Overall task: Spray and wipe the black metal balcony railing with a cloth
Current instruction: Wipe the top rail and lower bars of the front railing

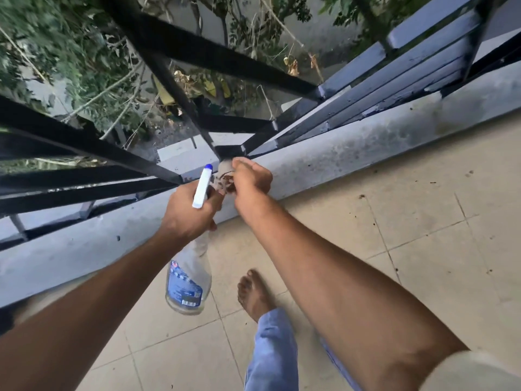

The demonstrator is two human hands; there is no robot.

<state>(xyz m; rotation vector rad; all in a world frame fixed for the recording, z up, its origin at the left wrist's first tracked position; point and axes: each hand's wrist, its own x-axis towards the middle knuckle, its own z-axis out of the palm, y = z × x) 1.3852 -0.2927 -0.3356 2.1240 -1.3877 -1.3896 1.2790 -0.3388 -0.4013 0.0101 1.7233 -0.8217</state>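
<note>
- The left hand (189, 213) is curled tight round the neck of a spray bottle (187, 283). The bottle's white trigger head with its blue tip sticks up above the knuckles and points toward the railing, while its clear body with a blue label hangs below the hand.
- The right hand (251, 182) is closed on a bunched pale cloth (224, 176) with dark brown marks. Its fingers are curled over the cloth just below the foot of a railing post; whether the cloth touches the metal cannot be told.
- The two hands are just beside each other, with the cloth between them.
- The black metal railing (197, 52) runs across the upper part of the view. Its flat horizontal bars meet at the upright post right above the right hand.
- A grey, stained concrete kerb (352, 148) carries the railing and lies directly behind both hands.
- The tiled floor (423, 221) below is beige and dotted with small dark specks.
- A bare foot (253, 292) and a blue trouser leg (273, 348) stand on the tiles beneath the bottle.
- Green foliage (70, 46) shows through the bars.
</note>
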